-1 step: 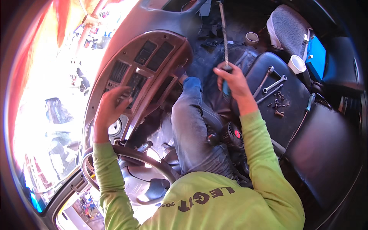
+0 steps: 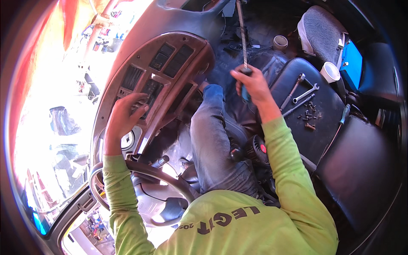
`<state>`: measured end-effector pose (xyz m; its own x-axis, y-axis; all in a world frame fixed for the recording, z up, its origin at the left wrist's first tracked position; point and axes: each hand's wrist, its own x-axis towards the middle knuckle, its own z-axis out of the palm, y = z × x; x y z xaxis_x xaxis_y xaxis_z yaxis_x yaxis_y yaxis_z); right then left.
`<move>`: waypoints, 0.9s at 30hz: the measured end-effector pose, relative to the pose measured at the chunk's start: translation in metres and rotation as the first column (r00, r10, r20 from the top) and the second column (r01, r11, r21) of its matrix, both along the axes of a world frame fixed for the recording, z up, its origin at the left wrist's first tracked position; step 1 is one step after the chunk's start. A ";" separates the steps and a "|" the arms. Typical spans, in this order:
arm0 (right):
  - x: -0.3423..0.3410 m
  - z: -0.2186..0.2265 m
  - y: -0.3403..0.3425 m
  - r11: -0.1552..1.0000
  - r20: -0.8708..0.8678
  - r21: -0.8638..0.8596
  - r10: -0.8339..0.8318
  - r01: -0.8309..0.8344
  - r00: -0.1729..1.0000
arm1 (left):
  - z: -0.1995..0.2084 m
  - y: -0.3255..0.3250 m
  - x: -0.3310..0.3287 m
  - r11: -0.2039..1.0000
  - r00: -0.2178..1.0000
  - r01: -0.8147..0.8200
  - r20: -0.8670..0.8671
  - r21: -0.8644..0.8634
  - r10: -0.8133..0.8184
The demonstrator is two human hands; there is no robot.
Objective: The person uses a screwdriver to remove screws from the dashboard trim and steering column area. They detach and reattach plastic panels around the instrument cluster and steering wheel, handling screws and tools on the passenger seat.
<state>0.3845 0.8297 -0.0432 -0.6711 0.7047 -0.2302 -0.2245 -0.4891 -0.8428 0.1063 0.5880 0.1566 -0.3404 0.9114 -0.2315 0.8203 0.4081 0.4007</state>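
Observation:
My right hand is closed round the dark and blue handle of a long screwdriver. Its thin shaft points up and away, toward the far edge of the view. At the dashboard's brown instrument panel, my left hand is held with thumb and fingers apart, close to the switches and vents. I see nothing in it; whether its fingertips touch the panel I cannot tell. The left forearm passes over the steering wheel.
On the black seat lie a ratchet, a combination wrench and several bolts. Another screwdriver rests near the seat's right edge. A white cup, a tape roll, a blue case and a small fan are nearby.
My right hand and the screwdriver have shifted slightly left and up. My left hand has moved a little, its fingers more bent near the panel.

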 end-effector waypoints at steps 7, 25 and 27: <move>-0.144 -0.030 0.038 0.820 0.353 0.561 -0.361 0.114 0.863 | -0.011 0.001 0.004 0.966 0.999 0.016 -0.032 -0.259 -0.025; -0.178 -0.008 0.056 0.652 0.350 0.758 -0.435 0.022 0.829 | -0.060 0.066 0.010 0.965 0.900 0.261 -0.358 -0.019 -0.250; -0.178 -0.002 0.053 0.669 0.360 0.743 -0.390 -0.008 0.848 | -0.075 0.092 0.011 0.954 0.852 0.249 -0.507 0.169 -0.132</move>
